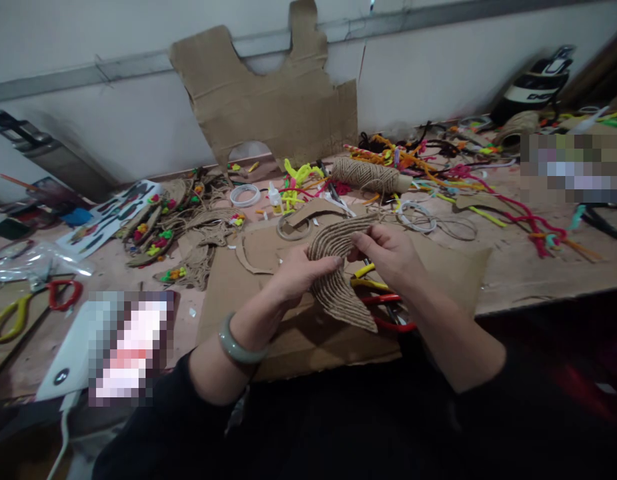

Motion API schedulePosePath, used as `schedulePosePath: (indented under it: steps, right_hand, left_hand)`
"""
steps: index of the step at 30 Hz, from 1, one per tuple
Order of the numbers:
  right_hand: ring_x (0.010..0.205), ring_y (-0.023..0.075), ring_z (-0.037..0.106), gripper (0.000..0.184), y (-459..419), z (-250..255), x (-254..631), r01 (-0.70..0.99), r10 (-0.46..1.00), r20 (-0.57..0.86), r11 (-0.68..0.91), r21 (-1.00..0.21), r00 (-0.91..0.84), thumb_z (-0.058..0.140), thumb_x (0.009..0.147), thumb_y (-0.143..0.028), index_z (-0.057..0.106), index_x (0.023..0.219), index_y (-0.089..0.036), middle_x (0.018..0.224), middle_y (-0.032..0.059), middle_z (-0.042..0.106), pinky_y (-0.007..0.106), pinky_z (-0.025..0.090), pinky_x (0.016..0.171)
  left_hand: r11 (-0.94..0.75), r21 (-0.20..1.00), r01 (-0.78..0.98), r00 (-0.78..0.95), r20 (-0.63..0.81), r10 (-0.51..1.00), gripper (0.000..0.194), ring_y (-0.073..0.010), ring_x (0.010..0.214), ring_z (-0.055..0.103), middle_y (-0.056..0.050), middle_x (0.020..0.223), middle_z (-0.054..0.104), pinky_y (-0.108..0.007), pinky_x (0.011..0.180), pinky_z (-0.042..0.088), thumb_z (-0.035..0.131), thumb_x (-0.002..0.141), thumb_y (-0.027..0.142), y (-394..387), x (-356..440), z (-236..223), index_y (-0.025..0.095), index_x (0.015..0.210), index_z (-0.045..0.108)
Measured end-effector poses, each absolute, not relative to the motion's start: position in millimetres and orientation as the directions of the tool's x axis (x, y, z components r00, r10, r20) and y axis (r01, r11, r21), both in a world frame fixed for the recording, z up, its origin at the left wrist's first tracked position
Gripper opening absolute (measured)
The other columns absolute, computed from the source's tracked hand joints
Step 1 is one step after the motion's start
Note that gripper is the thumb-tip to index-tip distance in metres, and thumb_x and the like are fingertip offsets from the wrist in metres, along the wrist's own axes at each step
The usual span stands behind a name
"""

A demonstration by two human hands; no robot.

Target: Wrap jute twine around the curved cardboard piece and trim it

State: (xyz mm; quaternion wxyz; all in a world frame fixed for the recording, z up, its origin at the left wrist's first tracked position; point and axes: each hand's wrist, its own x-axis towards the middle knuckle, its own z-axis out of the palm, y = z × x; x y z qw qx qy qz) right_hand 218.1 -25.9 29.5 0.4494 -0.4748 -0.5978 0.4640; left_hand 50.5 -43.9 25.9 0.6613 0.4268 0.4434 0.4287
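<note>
Held twine piece (pixel 337 291), bottle (pixel 531 90) partly lettered "ENE"

Passage at right over cardboard sheet (pixel 445 275)
Twine spool (pixel 365 175) blocks behind; red-handled tool (pixel 385 299), perhaps pliers, obstructs below right hand (pixel 392 255).

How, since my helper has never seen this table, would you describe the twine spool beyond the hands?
Find the large cardboard cutout leaning against the wall. Below its right edge, the twine spool lies on its side. Unlike the bright cords around it, it is tan and tightly wound.
</note>
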Motion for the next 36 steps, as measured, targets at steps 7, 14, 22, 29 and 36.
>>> schedulePosePath:
  steps: [7,14,22,29,36]
  right_hand:
    - [0.053,0.0129,0.058,0.048,-24.0,28.3,220.8,0.113,0.989,0.132,0.139,-0.984,-0.069,0.066,0.071,-0.067,0.054,0.061,-0.021,0.055,0.0001,0.062,0.028,0.051,0.055]
    - [0.057,0.0142,0.061,0.047,-22.9,20.9,224.5,0.098,0.988,0.144,0.149,-0.984,-0.060,0.058,0.080,-0.066,0.058,0.066,-0.021,0.060,0.0022,0.065,0.029,0.051,0.057]
    - [0.060,0.0186,0.065,0.055,-20.0,16.8,226.3,0.051,0.997,0.073,0.075,-0.996,-0.038,0.048,0.079,-0.076,0.059,0.067,-0.023,0.064,0.0046,0.066,0.034,0.053,0.060]
    - [0.054,0.0154,0.059,0.055,-18.7,22.9,234.4,0.139,0.988,0.151,0.147,-0.979,0.018,0.057,0.071,-0.078,0.057,0.065,-0.023,0.059,0.0018,0.063,0.031,0.051,0.055]
    - [0.058,0.0189,0.064,0.057,-16.8,19.1,239.5,0.030,0.998,0.060,0.060,-0.998,-0.002,0.056,0.068,-0.081,0.058,0.070,-0.024,0.062,0.0048,0.066,0.035,0.053,0.059]
  left_hand:
    - [0.281,0.943,-0.180,0.270,-0.228,0.936,0.018,-0.0124,0.055,0.056,-0.001,0.062,0.064,-0.026,0.055,0.047,0.078,0.058,0.022,-43.9,51.7,25.9,0.016,0.071,0.067]
    - [0.286,0.942,-0.177,0.276,-0.231,0.933,0.015,-0.0124,0.055,0.056,0.000,0.062,0.062,-0.027,0.056,0.048,0.076,0.063,0.020,-44.2,51.7,24.3,0.015,0.073,0.066]
    - [0.297,0.930,-0.218,0.284,-0.231,0.931,0.014,-0.0119,0.053,0.056,0.001,0.060,0.061,-0.026,0.055,0.049,0.076,0.063,0.018,-44.9,53.3,25.7,0.016,0.072,0.066]
    - [0.318,0.927,-0.199,0.284,-0.256,0.924,0.012,-0.0123,0.054,0.057,0.000,0.061,0.062,-0.028,0.058,0.050,0.076,0.063,0.018,-45.8,54.3,25.2,0.016,0.069,0.066]
    - [0.317,0.928,-0.197,0.271,-0.259,0.927,0.014,-0.0141,0.055,0.059,-0.001,0.062,0.063,-0.028,0.056,0.051,0.077,0.062,0.021,-43.8,53.0,22.6,0.016,0.069,0.066]
